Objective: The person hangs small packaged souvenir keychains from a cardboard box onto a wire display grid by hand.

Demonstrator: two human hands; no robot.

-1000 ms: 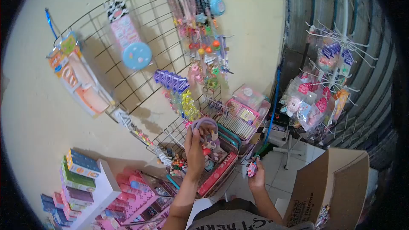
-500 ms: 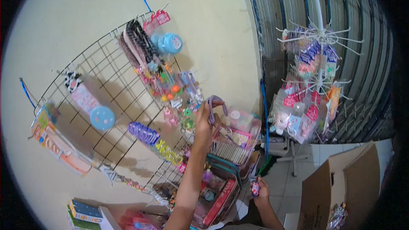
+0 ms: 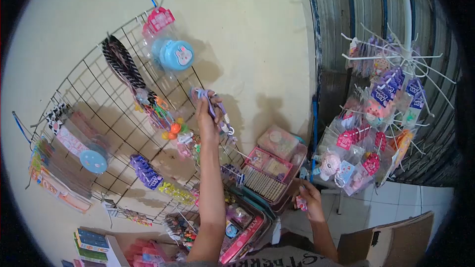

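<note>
My left hand (image 3: 208,113) is raised at the wire grid rack (image 3: 84,69) on the wall. Its fingers are closed around lilac lanyards (image 3: 213,105), whose loop and clip hang beside the hand. Lower right, my right hand (image 3: 310,199) is closed on a small pink charm (image 3: 301,202); what exactly it is stays too small to tell. Just left of the lanyards, colourful keychains (image 3: 170,126) hang from the rack, below dark braided cords (image 3: 121,62). A light-blue round-lidded container (image 3: 176,55) hangs above my left hand.
Below the rack stand baskets with a pink box set (image 3: 269,165) and a long red box (image 3: 242,240). A white display stand (image 3: 405,54) with packaged trinkets is on the right, before a folding metal gate (image 3: 366,0). A cardboard box (image 3: 396,240) sits at lower right.
My view has turned, shifting the rack left and the display stand closer. My left hand has moved up toward the rack with the lilac lanyards. My right hand still holds the charm.
</note>
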